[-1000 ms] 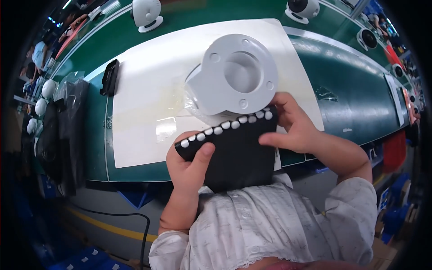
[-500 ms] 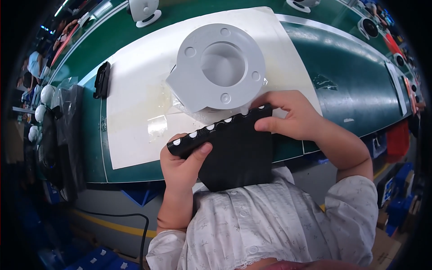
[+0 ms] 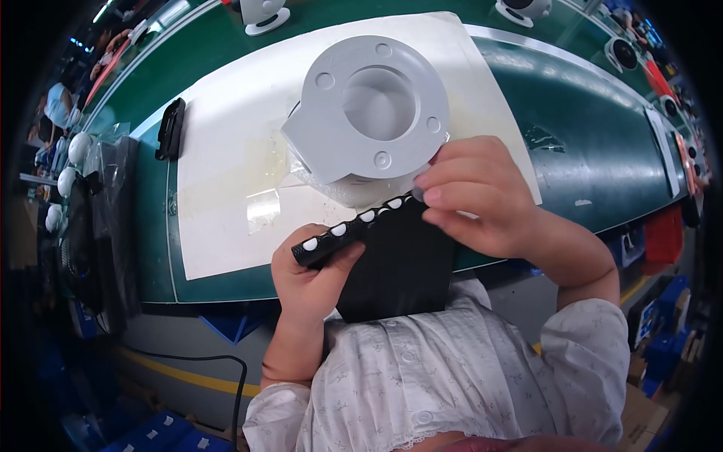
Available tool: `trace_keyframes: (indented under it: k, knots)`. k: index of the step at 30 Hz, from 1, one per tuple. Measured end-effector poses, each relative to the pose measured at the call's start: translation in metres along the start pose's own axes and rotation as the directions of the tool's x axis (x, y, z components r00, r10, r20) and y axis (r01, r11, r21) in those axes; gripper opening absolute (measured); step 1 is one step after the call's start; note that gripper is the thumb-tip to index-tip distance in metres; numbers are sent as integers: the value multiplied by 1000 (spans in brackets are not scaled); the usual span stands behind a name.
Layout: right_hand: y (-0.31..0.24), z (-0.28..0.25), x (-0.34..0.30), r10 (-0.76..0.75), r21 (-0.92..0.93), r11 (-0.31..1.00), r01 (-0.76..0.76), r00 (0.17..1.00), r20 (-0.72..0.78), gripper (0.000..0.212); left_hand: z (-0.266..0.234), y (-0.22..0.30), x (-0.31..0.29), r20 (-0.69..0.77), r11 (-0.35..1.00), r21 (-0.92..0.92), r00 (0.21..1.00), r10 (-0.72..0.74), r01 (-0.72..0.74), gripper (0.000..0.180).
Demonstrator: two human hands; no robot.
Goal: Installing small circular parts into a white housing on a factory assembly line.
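My left hand [image 3: 312,275] is closed around the left end of a black sheet [image 3: 395,264], which is bent over along its top edge. A row of white round spots [image 3: 339,229] runs along that bend. At the sheet's right end, my right hand [image 3: 482,192] pinches a small greyish round pad [image 3: 418,193] between thumb and fingers; whether it is fully off the sheet cannot be made out. Just beyond lies a grey round base [image 3: 324,124] with a large central opening, several small round recesses and a pointed corner, resting on clear plastic film [image 3: 335,188].
A white paper sheet [image 3: 226,166] covers much of the green table [image 3: 580,151]. Toward the left are a black holder-like part [image 3: 171,129] and bagged dark material [image 3: 113,203]. White round-based devices [image 3: 263,16] stand along the far side. A black cable [image 3: 226,358] hangs below the table edge.
My right hand has shifted from gripping the sheet's right end to pinching the small pad there. The sheet's bent edge has turned, showing its white spots more fully.
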State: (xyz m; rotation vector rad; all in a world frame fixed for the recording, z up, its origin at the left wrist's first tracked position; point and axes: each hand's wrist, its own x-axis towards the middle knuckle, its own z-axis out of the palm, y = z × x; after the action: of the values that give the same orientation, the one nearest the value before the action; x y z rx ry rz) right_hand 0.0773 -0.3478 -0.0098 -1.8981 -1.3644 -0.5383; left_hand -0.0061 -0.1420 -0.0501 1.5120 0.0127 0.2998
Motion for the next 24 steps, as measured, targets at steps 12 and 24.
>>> trace_keyframes:
  k: [12,24]
  knots:
    - [-7,21,12,-300,291,914,284,954,11,32,4,-1,1,15,999,49,1000,16,-16,14]
    - [75,-11,91,-302,506,781,365,931,-206,63,13,0,15,95,869,137,879,467,-476,21]
